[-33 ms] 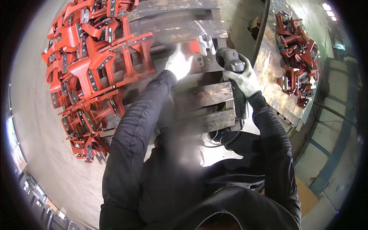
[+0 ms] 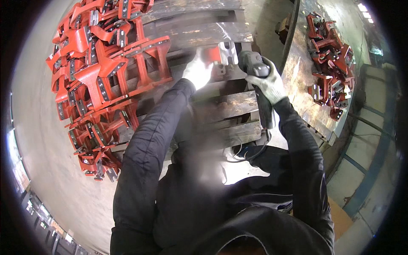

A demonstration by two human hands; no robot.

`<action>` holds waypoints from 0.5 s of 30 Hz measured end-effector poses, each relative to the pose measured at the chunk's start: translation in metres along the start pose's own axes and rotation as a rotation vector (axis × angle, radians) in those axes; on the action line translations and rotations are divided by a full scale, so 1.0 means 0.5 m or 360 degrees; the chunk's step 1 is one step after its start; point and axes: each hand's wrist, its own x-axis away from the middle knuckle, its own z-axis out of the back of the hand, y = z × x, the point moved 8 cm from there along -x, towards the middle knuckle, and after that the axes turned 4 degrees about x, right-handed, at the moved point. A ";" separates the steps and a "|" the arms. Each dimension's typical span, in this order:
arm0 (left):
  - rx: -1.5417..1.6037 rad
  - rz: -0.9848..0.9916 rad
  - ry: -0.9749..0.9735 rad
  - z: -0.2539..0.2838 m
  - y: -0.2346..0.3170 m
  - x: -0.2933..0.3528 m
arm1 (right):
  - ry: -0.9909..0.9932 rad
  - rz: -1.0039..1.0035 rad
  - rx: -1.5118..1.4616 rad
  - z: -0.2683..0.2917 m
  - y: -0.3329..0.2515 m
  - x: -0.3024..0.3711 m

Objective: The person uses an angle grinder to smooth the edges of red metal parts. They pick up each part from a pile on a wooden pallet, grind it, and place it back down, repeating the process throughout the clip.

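Observation:
My left hand (image 2: 197, 73), in a white glove, is closed on a red metal bracket (image 2: 213, 54) lying on the wooden pallet. The bracket's bare grey, notched end (image 2: 228, 53) points right. In my right hand (image 2: 272, 85), also gloved, is a black angle grinder (image 2: 265, 111), its head (image 2: 250, 60) close to the bracket's notched end. I cannot tell whether the two touch. The grinder's disc is hidden, and a bright glare covers part of my left hand's fingers.
A big heap of red brackets (image 2: 100, 78) stands at the left. Several more brackets (image 2: 329, 63) lie on a worn tabletop (image 2: 297, 85) at the right. Gaps run between the slats of the pallet (image 2: 238, 104). The grinder's cord (image 2: 250, 160) loops near my legs.
The grinder and my right hand have shifted slightly left, bringing the grinder head nearer the bracket's notched end. My left hand has barely moved.

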 end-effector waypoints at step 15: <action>-0.0244 -0.0137 -0.0173 0.036 0.029 0.014 | -0.0681 0.0693 -0.0175 -0.213 0.001 -0.258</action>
